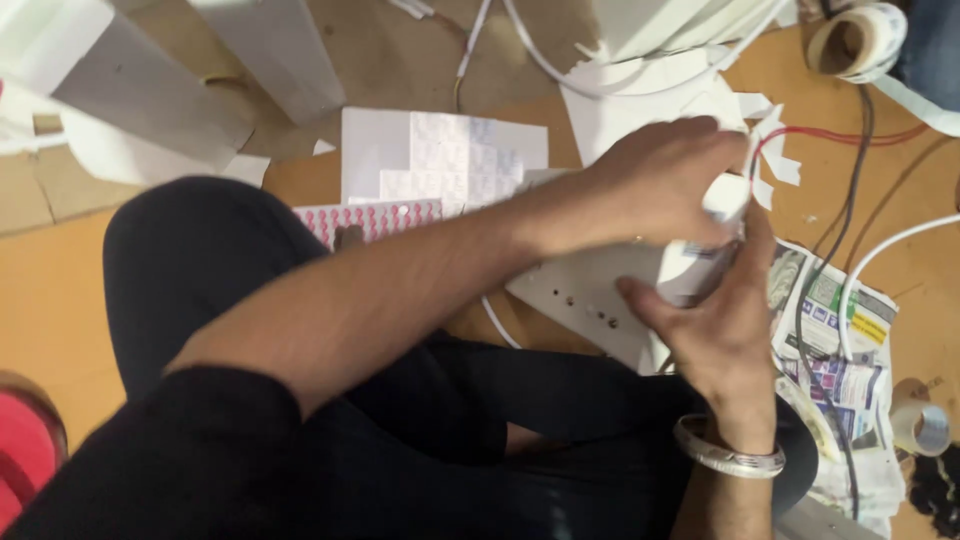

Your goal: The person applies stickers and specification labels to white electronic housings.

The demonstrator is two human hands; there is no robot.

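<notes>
Both hands — left hand [665, 180], right hand [725, 320] — grip a white plastic piece [690, 270] with small holes.

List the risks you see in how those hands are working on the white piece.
1. The red wire runs taut into the grip of the left hand and may pull loose.
2. Both hands, the right hand too, hide the white part, so a slip could go unseen.
3. Loose cables nearby could snag.
</notes>
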